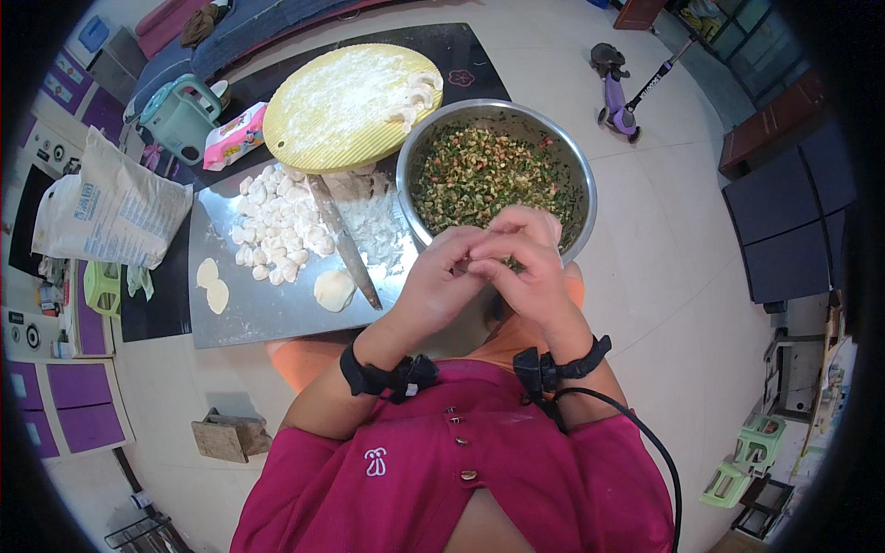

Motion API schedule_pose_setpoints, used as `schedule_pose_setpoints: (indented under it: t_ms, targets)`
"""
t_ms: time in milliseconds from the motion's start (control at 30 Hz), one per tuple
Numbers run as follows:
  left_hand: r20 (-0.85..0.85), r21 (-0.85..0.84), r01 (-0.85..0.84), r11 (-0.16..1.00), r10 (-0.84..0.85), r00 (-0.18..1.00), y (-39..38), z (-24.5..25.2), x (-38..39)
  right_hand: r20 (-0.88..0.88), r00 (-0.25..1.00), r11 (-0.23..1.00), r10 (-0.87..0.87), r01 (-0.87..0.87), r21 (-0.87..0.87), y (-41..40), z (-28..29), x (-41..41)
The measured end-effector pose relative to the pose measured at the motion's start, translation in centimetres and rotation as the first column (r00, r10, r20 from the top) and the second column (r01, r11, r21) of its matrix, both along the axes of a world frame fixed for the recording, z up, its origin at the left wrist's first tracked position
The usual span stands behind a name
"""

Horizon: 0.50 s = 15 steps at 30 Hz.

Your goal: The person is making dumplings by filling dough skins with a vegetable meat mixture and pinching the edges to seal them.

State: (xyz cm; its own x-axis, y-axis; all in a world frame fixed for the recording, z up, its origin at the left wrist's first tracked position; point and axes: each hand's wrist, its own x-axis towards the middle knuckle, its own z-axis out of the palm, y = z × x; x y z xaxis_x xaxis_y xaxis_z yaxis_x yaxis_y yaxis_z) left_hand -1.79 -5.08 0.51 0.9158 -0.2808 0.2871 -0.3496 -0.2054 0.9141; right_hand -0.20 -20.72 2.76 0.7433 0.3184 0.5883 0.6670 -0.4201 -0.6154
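Observation:
My left hand (453,269) and my right hand (522,259) meet over the near rim of a steel bowl (588,186) of chopped green filling (491,173). Their fingers pinch together around something small, mostly hidden, perhaps a dumpling. To the left, a metal sheet (256,328) bears many small dough pieces (276,221), a tapered wooden rolling pin (343,242), a round dough lump (334,290), loose flour (377,225) and two flat wrappers (207,273). Behind, a yellow ribbed round board (339,104) dusted with flour holds several shaped dumplings (418,97) at its right edge.
A flour bag (117,200) stands at the table's left, with a pink packet (235,136) and a teal jug (180,117) behind. A small wooden stool (228,435) is on the floor at lower left, a purple scooter (615,104) at upper right. A cable runs from my right wrist.

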Motion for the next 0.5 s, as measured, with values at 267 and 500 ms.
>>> schedule_pose_setpoints:
  t_ms: [267,500]
  targets:
    - [-0.309,-0.609,0.116,0.784,-0.37,0.876,-0.1,0.0,-0.3,-0.105,0.991,0.994,0.086,-0.079,0.076,0.1,0.6,-0.1]
    - [-0.294,-0.623,0.101,0.775,-0.352,0.889,-0.3,-0.1,-0.4,-0.117,0.986,0.992,0.116,-0.11,0.056,0.1,-0.3,0.1]
